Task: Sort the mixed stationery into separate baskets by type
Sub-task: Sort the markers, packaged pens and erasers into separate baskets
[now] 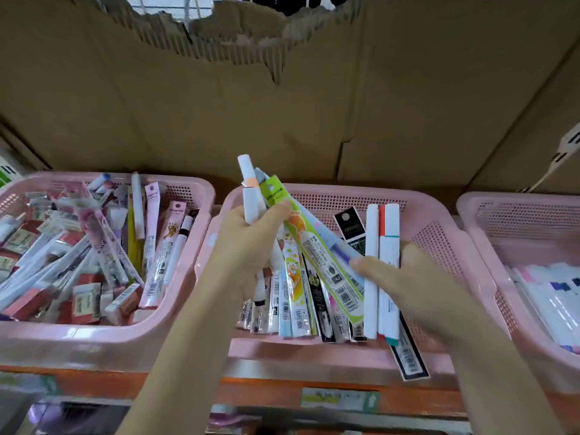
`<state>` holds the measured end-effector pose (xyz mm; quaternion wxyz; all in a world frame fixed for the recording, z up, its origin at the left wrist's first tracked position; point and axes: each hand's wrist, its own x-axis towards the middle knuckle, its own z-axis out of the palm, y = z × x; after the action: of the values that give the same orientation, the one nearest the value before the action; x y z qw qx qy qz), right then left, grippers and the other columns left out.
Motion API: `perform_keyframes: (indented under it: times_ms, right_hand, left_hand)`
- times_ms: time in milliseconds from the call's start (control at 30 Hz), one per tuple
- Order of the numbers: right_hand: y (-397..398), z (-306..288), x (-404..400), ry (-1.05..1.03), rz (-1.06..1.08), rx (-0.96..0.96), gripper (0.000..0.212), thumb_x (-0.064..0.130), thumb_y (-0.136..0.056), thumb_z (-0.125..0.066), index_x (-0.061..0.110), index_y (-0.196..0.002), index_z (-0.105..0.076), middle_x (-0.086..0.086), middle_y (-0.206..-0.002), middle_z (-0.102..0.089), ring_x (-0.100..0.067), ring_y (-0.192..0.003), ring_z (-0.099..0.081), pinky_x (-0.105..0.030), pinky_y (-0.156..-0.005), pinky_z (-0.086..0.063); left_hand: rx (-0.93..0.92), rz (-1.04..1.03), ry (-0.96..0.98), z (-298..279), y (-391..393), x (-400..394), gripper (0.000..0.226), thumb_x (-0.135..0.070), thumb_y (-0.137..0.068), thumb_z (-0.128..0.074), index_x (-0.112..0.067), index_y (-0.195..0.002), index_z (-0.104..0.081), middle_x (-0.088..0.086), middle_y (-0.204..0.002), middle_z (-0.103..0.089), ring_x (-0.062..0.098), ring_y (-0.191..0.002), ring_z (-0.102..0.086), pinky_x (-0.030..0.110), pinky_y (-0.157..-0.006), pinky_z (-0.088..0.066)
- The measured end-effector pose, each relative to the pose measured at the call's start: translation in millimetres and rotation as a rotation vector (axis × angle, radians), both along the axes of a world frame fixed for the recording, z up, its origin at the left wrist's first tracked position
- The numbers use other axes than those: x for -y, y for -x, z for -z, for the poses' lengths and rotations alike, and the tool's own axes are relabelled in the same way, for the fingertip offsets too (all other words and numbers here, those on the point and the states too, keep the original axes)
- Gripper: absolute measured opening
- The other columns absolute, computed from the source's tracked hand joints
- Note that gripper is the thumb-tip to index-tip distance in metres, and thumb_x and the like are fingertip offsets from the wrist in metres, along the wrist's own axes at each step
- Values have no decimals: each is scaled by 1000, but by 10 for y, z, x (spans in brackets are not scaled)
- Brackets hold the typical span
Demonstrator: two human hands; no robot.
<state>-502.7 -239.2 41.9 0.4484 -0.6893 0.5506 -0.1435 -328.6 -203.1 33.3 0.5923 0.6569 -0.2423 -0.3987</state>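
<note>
- Head view: three pink baskets stand side by side on an orange shelf edge (314, 394); torn cardboard (282, 89) rises behind them
- Left hand (248, 246): grip closed around a fan of packaged pens (314, 262) above the middle basket (439, 221); thumb pressed across the top of the fan
- Pen long axes run near to far; upper ends point away from the person, the barcoded lower ends spread toward the near rim
- A white marker (249, 189) stands nearly upright in the same grip, its tip above the far rim
- Right hand (417, 277): fingers curled behind two white pens (381, 271), thumb in front; both lie parallel, near to far
- A black packet (408, 356) overhangs the near rim
- Left basket (188, 277): packed with mixed stationery lying at crossed angles
- Right basket (489, 246): white packets low inside, mesh walls exposed above them
</note>
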Motion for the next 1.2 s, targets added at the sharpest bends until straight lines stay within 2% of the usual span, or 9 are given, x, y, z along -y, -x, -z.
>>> perform_keyframes:
  times_ms: [100, 200, 300, 433, 533, 667, 900, 1067, 1200]
  right_hand:
    - [15, 70, 54, -10, 20, 35, 32, 36, -81, -64, 5, -86, -59, -20, -78, -63, -28, -66, -56, -46, -70, -50]
    - [29, 118, 102, -37, 75, 96, 31, 31, -82, -62, 0, -80, -65, -14, -71, -68, -31, -64, -63, -43, -72, -53]
    - [20, 117, 140, -54, 128, 162, 24, 15, -86, -58, 5, -68, -71, -6, -67, -72, -20, -69, -70, -41, -79, -56]
    - [-40, 2, 154, 106, 244, 101, 21, 19, -85, -60, 10, -67, -64, -7, -64, -66, -19, -61, -61, -33, -64, -49]
    - [-91, -103, 191, 270, 298, 56, 22, 24, -88, -57, 9, -71, -57, -9, -64, -55, -18, -55, -49, -26, -51, -38]
    - [-110, -78, 286, 356, 324, 15, 5, 19, -86, -54, 14, -88, -55, -1, -66, -55, -13, -57, -51, -26, -49, -36]
    - [-13, 175, 421, 148, 200, -28, 29, 33, -92, -56, 13, -73, -48, -5, -65, -44, -18, -62, -45, -30, -58, -35]
    - [120, 250, 608, 128, 159, -11, 35, 38, -91, -57, 7, -76, -56, -5, -66, -52, -17, -64, -51, -29, -59, -39]
    - [269, 302, 784, 124, 91, -5, 31, 39, -87, -61, 8, -89, -65, -11, -83, -67, -24, -80, -63, -40, -78, -51]
  left_hand:
    - [18, -60, 11, 13, -39, 6, 21, -23, -88, -62, -20, -71, -52, -5, -50, -49, 9, -44, -45, 20, -40, -38]
    - [51, -79, -4, 7, -111, 15, 27, -21, -89, -60, -18, -65, -49, -11, -39, -42, 3, -34, -39, 17, -36, -35]
    - [95, -80, -1, 11, -194, 25, 28, -20, -89, -60, -14, -65, -48, -3, -48, -44, 9, -38, -39, 21, -43, -34]
    - [271, 33, 12, 71, -265, 35, 27, -23, -91, -58, -17, -65, -51, -12, -41, -43, 2, -36, -38, 17, -37, -34]
    - [407, 84, 56, 112, -290, 71, 26, -22, -92, -57, -9, -69, -54, -7, -49, -45, 1, -37, -38, 14, -36, -32]
    - [442, 188, 89, 131, -238, 130, 30, -22, -92, -56, 7, -84, -54, 12, -65, -52, 16, -55, -46, 26, -47, -36]
    - [485, 279, -10, 189, -65, 275, 30, -25, -90, -59, -3, -70, -54, -7, -48, -45, 4, -37, -36, 18, -39, -34]
    - [440, 214, -47, 168, 133, 397, 28, -24, -89, -60, -12, -65, -50, -4, -52, -44, 11, -46, -41, 16, -36, -37]
    - [420, 167, -94, 165, 315, 472, 29, -22, -88, -60, -12, -64, -47, -5, -48, -41, 7, -41, -39, 14, -33, -34]
